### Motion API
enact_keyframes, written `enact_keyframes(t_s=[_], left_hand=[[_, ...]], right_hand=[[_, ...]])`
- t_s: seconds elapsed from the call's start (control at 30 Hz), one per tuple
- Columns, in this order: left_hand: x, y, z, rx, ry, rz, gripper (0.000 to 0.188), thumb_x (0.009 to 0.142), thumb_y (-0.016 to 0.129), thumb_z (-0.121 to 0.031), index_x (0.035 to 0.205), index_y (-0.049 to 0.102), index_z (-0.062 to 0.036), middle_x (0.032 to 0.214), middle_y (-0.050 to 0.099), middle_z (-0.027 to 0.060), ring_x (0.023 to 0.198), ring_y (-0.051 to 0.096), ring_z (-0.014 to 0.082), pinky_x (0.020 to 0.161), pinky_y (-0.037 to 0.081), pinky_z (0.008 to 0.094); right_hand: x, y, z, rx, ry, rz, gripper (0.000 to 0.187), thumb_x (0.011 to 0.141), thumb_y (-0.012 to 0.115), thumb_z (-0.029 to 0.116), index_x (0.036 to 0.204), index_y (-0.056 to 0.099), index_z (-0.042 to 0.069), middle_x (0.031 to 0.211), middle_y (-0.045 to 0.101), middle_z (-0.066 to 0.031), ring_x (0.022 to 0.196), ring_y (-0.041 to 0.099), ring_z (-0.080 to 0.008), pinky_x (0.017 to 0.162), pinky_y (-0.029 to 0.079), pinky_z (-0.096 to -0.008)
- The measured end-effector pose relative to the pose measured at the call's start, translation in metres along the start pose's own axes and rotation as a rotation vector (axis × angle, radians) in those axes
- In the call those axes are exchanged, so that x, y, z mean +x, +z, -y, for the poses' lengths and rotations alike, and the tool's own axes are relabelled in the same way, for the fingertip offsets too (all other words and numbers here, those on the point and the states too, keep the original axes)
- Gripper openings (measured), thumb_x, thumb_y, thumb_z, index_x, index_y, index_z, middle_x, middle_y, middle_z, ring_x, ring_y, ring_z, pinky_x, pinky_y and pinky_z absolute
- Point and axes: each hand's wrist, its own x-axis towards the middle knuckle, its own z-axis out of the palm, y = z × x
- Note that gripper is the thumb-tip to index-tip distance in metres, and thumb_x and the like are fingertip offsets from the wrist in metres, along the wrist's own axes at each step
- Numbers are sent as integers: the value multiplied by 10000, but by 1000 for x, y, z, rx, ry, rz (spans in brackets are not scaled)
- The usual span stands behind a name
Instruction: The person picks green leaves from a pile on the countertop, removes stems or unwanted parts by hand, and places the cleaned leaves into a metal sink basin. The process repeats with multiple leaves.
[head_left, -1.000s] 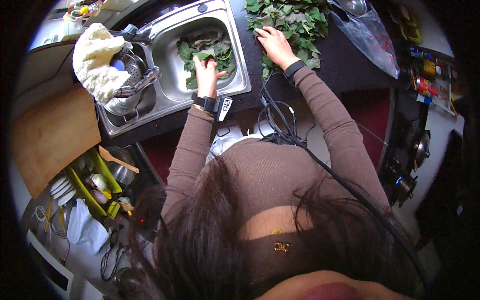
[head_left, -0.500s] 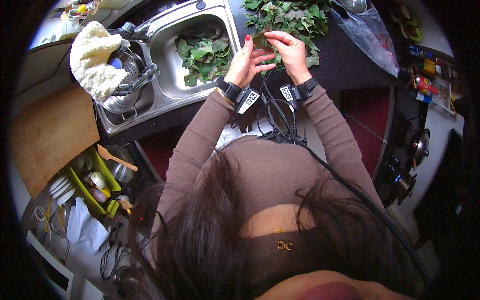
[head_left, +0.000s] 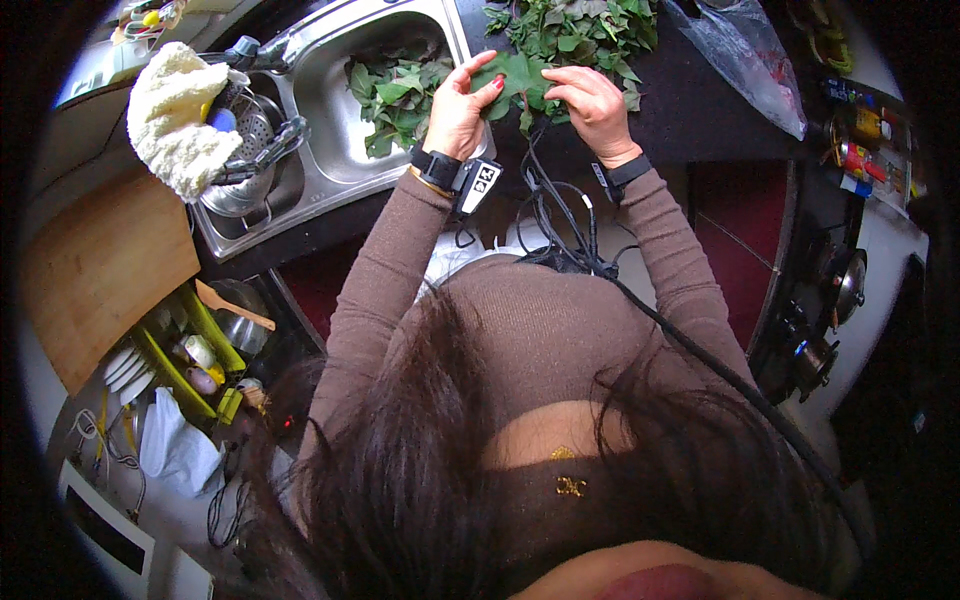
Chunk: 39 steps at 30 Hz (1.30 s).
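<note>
My left hand (head_left: 458, 112) is closed in a pinch on a broad green leaf (head_left: 520, 82) held over the dark counter beside the sink. From the other side, my right hand (head_left: 598, 108) has its thumb and forefinger pressed together at the leaf's right edge. A big heap of leafy greens (head_left: 585, 35) lies on the counter just beyond my hands. More picked leaves (head_left: 395, 100) rest in the basin of the steel sink (head_left: 325, 140), left of my left hand.
A cream towel (head_left: 175, 125) hangs by the faucet above a steel colander (head_left: 255, 130). A clear plastic bag (head_left: 750, 65) lies right of the heap. Black cables (head_left: 545, 185) dangle between my wrists. A wooden board (head_left: 110, 270) and a green dish rack (head_left: 175, 375) stand at left.
My hands have moved apart, the left one leftward and the right one slightly right and down. The leaf between them now shows its broad face.
</note>
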Motion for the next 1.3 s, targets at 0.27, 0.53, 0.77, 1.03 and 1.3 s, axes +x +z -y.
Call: enact_keyframes(t_s=[0.27,0.53,0.77,1.03,1.3], left_hand=[[-4,-4,1,161,111,-18,602,812,551,122,1371,357,11,1225,544,128,1053,563,174,936,442,283],[-12,-15,1,190,127,-2,655,817,534,120,1410,288,-3,1280,507,129,1091,543,161,947,427,283],[-13,-59,-8,407,354,-287,823,706,542,185,1436,244,-51,1478,218,146,1278,365,221,1003,367,298],[-13,-43,6,463,274,-288,730,760,477,163,1427,255,-33,1463,279,142,1240,423,233,960,406,297],[3,-1,21,328,36,-55,424,896,532,-17,1307,424,-24,1211,532,122,1029,572,190,830,513,288]], right_hand=[[-8,3,0,-46,-38,7,109,675,587,3,727,610,95,997,663,-29,917,630,-224,759,504,-330],[-19,11,3,40,50,35,138,673,566,-29,724,616,89,979,662,-26,920,621,-230,778,499,-337],[-27,8,-28,36,364,-131,181,734,550,-49,797,656,85,948,658,-56,925,600,-256,822,480,-359],[-21,27,-61,-150,443,-10,216,765,586,13,934,687,103,1155,573,-109,1106,501,-303,948,410,-380],[-4,17,-43,492,796,-192,184,803,672,42,983,652,5,954,640,-38,892,601,-104,764,483,-225]])
